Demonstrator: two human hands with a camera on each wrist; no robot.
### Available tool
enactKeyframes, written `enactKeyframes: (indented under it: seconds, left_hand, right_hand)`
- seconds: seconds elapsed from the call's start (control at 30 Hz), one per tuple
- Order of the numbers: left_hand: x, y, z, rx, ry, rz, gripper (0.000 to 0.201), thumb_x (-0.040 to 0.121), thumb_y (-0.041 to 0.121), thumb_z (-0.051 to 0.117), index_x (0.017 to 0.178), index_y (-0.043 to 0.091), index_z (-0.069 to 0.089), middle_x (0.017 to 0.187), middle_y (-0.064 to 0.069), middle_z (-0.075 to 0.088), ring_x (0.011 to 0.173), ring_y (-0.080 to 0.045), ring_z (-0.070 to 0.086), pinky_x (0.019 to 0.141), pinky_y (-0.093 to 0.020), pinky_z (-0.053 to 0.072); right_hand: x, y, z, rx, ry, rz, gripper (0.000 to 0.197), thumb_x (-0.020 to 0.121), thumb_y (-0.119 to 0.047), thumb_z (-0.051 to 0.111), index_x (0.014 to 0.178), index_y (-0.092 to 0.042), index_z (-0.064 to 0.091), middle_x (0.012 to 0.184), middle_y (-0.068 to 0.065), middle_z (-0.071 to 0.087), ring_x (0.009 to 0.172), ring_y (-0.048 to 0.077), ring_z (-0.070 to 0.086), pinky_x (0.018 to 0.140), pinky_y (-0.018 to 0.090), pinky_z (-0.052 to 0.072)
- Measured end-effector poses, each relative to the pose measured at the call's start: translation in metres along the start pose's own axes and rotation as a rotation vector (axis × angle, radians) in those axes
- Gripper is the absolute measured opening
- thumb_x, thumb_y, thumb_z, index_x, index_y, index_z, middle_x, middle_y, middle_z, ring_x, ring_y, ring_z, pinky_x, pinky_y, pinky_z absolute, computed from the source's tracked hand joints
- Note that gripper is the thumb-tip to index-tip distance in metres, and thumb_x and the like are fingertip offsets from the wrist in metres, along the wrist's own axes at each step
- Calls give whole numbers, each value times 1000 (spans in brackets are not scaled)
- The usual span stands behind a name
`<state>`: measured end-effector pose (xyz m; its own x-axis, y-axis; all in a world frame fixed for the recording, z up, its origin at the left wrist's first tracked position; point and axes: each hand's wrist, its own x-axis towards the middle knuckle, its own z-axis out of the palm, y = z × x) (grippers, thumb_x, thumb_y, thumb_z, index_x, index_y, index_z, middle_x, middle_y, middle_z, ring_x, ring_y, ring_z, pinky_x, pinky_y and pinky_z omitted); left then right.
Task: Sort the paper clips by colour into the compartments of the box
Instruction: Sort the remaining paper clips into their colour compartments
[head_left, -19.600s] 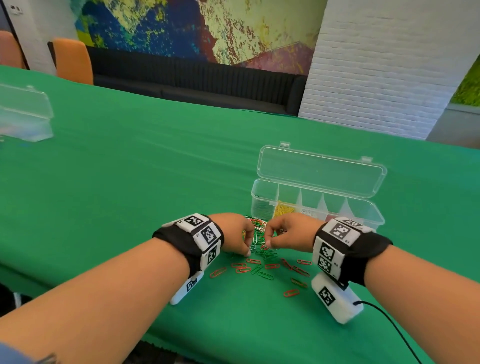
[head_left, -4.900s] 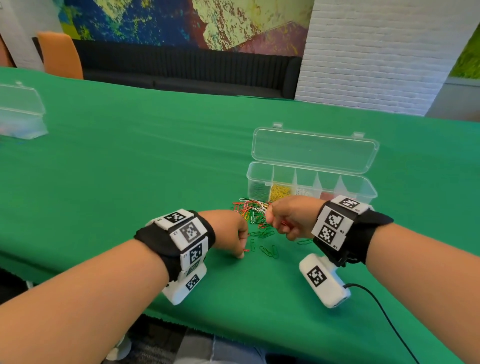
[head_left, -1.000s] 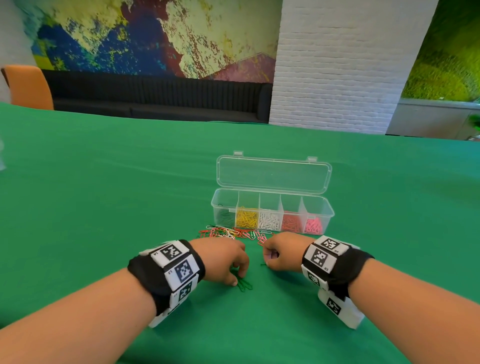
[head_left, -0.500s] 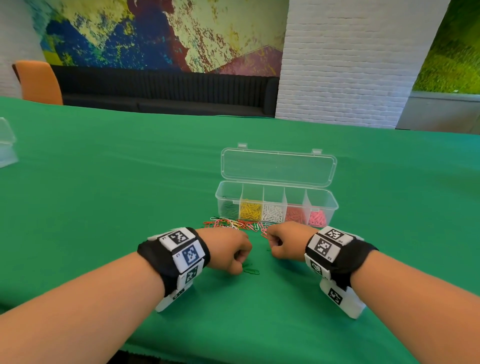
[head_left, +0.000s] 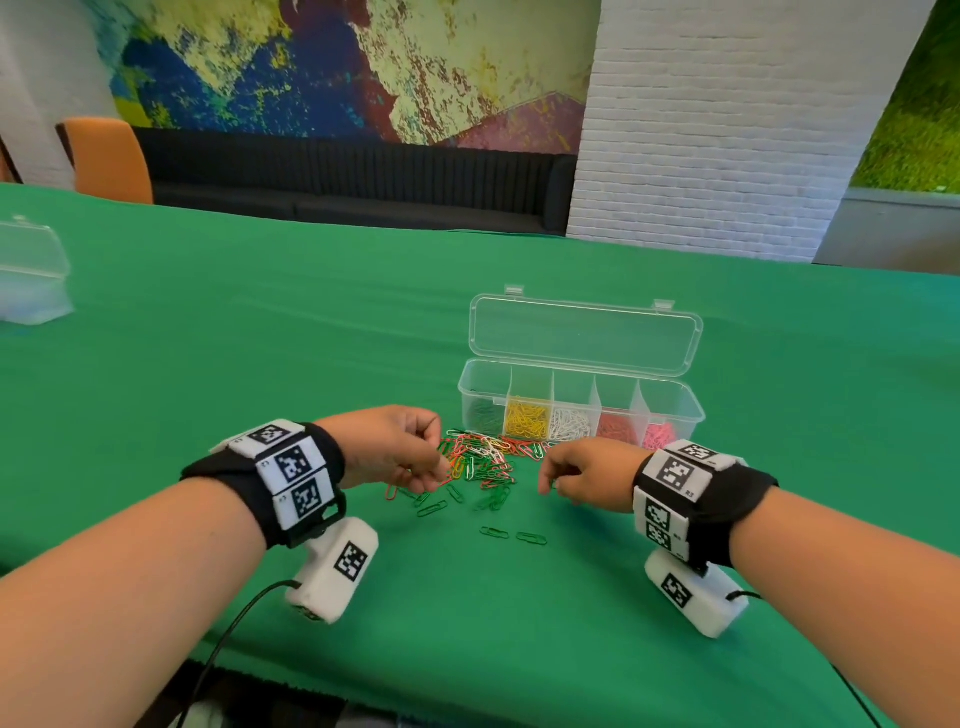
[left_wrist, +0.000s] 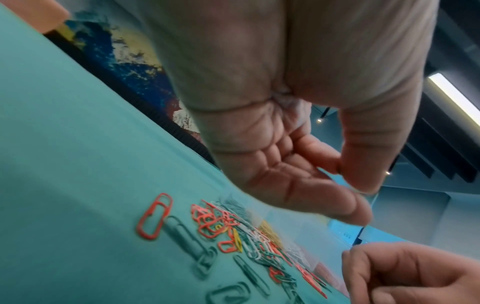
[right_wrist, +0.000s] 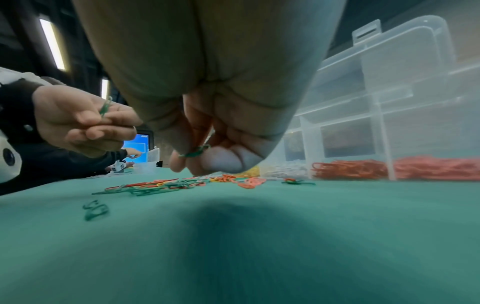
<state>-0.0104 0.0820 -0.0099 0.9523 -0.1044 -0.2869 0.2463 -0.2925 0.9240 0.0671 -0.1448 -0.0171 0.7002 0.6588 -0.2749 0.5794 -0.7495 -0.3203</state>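
A mixed pile of red, green, white and yellow paper clips (head_left: 480, 462) lies on the green cloth in front of the clear compartment box (head_left: 670, 402). The box's lid stands open, and its compartments hold green, yellow, white, red and pink clips from left to right. My left hand (head_left: 441, 470) is at the pile's left edge and pinches a green paper clip (right_wrist: 105, 107). My right hand (head_left: 545, 480) hovers at the pile's right edge, fingers curled round green clips (right_wrist: 197, 153). Two green clips (head_left: 511, 535) lie apart, nearer to me.
A second clear box (head_left: 31, 275) stands at the far left of the table (head_left: 260, 338). An orange chair (head_left: 109, 156) and a dark bench stand behind the table. The table's front edge runs just below my forearms.
Both hands have moved forward from the bare cloth to the two sides of the clip pile. Two green clips now lie behind them.
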Motion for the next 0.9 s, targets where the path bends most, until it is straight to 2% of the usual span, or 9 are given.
enactKeyframes:
  seconds: [0.07, 0.1, 0.27, 0.4, 0.5, 0.6, 0.73, 0.8, 0.9]
  left_hand:
    - [-1, -4, -1, -64, 11, -26, 33, 90, -13, 37, 68, 12, 36, 54, -7, 59, 43, -13, 54, 42, -17, 44]
    - [-1, -5, -1, -81, 19, -36, 33, 90, -11, 33, 68, 13, 36, 53, -6, 57, 42, -13, 51, 41, -17, 41]
    - [-4, -9, -4, -114, -7, -86, 29, 87, 2, 23, 62, 12, 34, 53, -8, 43, 38, -13, 34, 42, -18, 28]
    - [-3, -8, -4, -145, 31, -110, 28, 87, 4, 24, 62, 13, 31, 54, -7, 45, 39, -12, 34, 40, -16, 30]
    - [0, -6, -1, -127, 90, -113, 22, 87, 1, 31, 68, 12, 36, 56, -6, 49, 39, -10, 41, 39, -16, 34]
    - [6, -5, 2, 115, 142, -88, 17, 89, 4, 43, 76, 15, 40, 62, -2, 49, 43, -9, 42, 44, -18, 33]
    - [11, -6, 0, 684, 175, -62, 25, 83, 33, 66, 89, 20, 45, 70, 3, 51, 55, -11, 43, 51, -24, 34]
    - [9, -6, 3, 925, 152, -133, 36, 79, 46, 68, 94, 20, 47, 70, 6, 49, 63, -13, 48, 52, -24, 33]
    - [7, -9, 10, 1174, 97, -206, 43, 78, 55, 65, 95, 21, 46, 74, 7, 46, 76, -16, 48, 54, -24, 31]
  right_hand:
    - [5, -9, 1, -25, 19, -45, 23, 92, -10, 44, 98, -24, 62, 79, -17, 51, 77, 7, 52, 67, 16, 42]
    - [8, -14, 1, -39, 32, -71, 23, 92, -10, 45, 98, -23, 63, 82, -16, 52, 79, 6, 52, 70, 16, 42]
    - [23, -37, 6, -90, 48, -177, 22, 91, -11, 49, 97, -21, 68, 103, -5, 60, 98, 13, 58, 91, 27, 46]
    - [27, -46, 11, -210, -76, -220, 25, 91, -9, 49, 104, -20, 67, 111, -2, 63, 102, 15, 58, 89, 23, 42]
    - [25, -43, 13, -233, -71, -231, 25, 90, -9, 50, 105, -19, 66, 112, -2, 63, 100, 15, 57, 89, 23, 42]
    - [19, -36, 15, -237, -63, -225, 27, 89, -12, 51, 113, -21, 61, 114, -3, 62, 92, 10, 54, 85, 20, 41]
    - [15, -32, 16, -255, -100, -210, 47, 87, -28, 62, 132, -25, 49, 117, -2, 59, 104, 15, 55, 91, 25, 43]
    - [16, -32, 16, -310, -111, -214, 55, 85, -33, 65, 135, -27, 46, 120, -2, 54, 108, 16, 53, 91, 25, 42]
    - [16, -33, 16, -360, -120, -229, 52, 85, -34, 65, 134, -27, 49, 123, 1, 47, 109, 17, 53, 90, 25, 41]
